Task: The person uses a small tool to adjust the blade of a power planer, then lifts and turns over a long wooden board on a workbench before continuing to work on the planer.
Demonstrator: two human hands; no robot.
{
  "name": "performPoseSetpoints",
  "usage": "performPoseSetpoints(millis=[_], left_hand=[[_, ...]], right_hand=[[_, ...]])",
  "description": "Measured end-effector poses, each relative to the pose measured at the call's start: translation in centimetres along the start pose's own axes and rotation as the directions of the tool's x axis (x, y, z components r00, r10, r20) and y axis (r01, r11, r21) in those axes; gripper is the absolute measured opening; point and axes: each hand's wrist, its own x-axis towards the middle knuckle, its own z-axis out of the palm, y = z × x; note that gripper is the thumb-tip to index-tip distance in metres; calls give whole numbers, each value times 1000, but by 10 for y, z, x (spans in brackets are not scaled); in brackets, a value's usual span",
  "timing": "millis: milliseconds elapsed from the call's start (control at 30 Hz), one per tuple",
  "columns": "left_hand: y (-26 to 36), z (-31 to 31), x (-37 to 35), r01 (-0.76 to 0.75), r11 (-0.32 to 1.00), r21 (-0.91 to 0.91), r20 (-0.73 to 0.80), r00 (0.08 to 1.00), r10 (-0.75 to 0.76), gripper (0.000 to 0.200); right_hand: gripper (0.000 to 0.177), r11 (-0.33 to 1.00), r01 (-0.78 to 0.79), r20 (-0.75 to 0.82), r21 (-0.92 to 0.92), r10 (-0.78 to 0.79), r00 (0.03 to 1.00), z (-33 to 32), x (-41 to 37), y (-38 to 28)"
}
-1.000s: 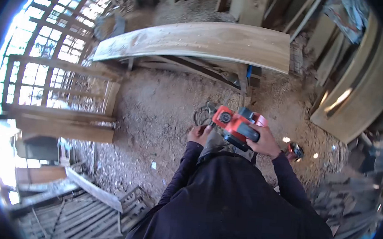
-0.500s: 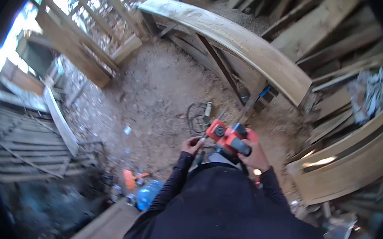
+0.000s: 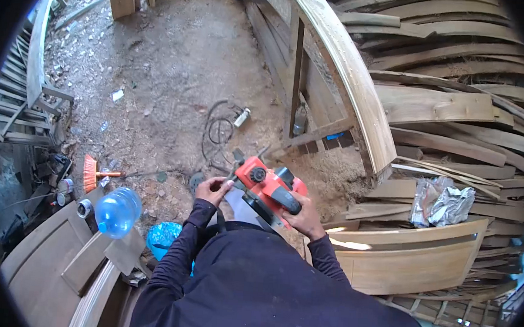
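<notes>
A red electric hand planer (image 3: 266, 185) with a black front knob and a dark rear handle is held in front of my body. My right hand (image 3: 305, 216) wraps around its rear handle. Beside the front end, my left hand (image 3: 213, 192) has thumb and fingers pinched together close to the planer's edge. Whatever those fingers grip, perhaps a small pale piece, is too small to make out. Part of the planer's dark underside faces my lap. On the dirt floor ahead lie a looped cable (image 3: 219, 130) and a pale box-like piece (image 3: 241, 118).
A long curved board (image 3: 348, 66) rests on a wooden frame ahead. Stacked curved planks (image 3: 448, 106) fill the right side, near a curved panel (image 3: 412, 268). To my left are a blue water bottle (image 3: 119, 212), an orange brush (image 3: 90, 173) and a blue plastic bag (image 3: 164, 238).
My view has turned and tilted downward, so the board and floor items have shifted in frame. The planer stays in my right hand, with my left hand still beside its front.
</notes>
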Motion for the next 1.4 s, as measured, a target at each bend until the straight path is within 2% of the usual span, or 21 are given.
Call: performPoseSetpoints(millis=[67, 133, 200, 267, 300, 333, 400, 467, 567, 667, 867, 933, 967, 1000, 1133, 1200, 1267, 1333, 1400], left_hand=[[0, -3, -10, -42, 999, 15, -98, 994, 43, 37], [-20, -7, -8, -7, 994, -110, -108, 994, -5, 33], [-35, -11, -8, -9, 981, -193, -141, 990, -19, 31], [-32, -15, -11, -16, 979, -204, -144, 990, -14, 30], [-21, -16, -15, 4, 970, -245, -124, 992, -35, 29], [-26, -18, -14, -22, 976, -217, -121, 993, -4, 29], [-28, -17, -15, 9, 981, -194, -131, 991, -35, 29], [-34, -13, -12, -1, 968, -250, -113, 993, -28, 27], [-21, -12, -16, -5, 969, -246, -106, 994, -22, 26], [-16, -13, -17, 6, 963, -269, -78, 997, -28, 26], [7, 1, -11, 20, 972, -233, -45, 998, -31, 26], [30, 18, -7, -5, 983, -186, -6, 1000, 3, 26], [46, 40, -1, -30, 997, -72, 44, 998, 34, 27], [58, 54, 1, -82, 994, -67, 108, 990, 89, 30], [84, 123, 13, -102, 987, 126, 338, 940, 54, 27], [99, 159, 12, -95, 981, 169, 429, 903, 13, 31], [106, 202, 17, -86, 981, 174, 506, 863, -14, 34], [100, 247, 27, -122, 961, 247, 526, 850, -27, 35], [102, 287, 29, -178, 939, 293, 544, 839, -11, 41]], right_hand=[[39, 1000, -5, 0, -1, 5, 1000, 7, 3, -12], [38, 994, 78, 18, -76, -76, 997, 12, 8, -17], [37, 997, 17, 61, -76, -12, 998, 15, 12, -22], [35, 995, 81, 68, -49, -78, 995, 19, 10, -20], [34, 999, 34, 92, -26, -32, 995, 21, 10, -20], [34, 999, 13, 94, -32, -10, 996, 23, 7, -20], [33, 997, 34, 101, -64, -27, 994, 21, 9, -23], [31, 998, 3, 105, -63, 4, 994, 17, 10, -24], [30, 996, 77, 62, -41, -75, 995, 20, 10, -19], [31, 995, 46, 86, -84, -38, 996, 15, 6, -24], [33, 1000, -3, 4, -11, 4, 1000, 1, -8, -20], [33, 999, -44, -74, -1, 44, 996, -12, -23, -14], [33, 995, -93, -156, 16, 95, 983, -23, -37, -6], [33, 994, -104, -173, 36, 108, 979, -32, -48, 0], [32, 992, -124, -392, -3, 113, 913, -78, -83, 26], [31, 989, -141, -404, 48, 148, 903, -103, -98, 33], [30, 988, -153, -462, -29, 123, 878, -134, -110, 49], [30, 984, -176, -475, 9, 159, 865, -162, -125, 74], [31, 939, -272, -439, 212, 340, 832, -187, -135, 102]])
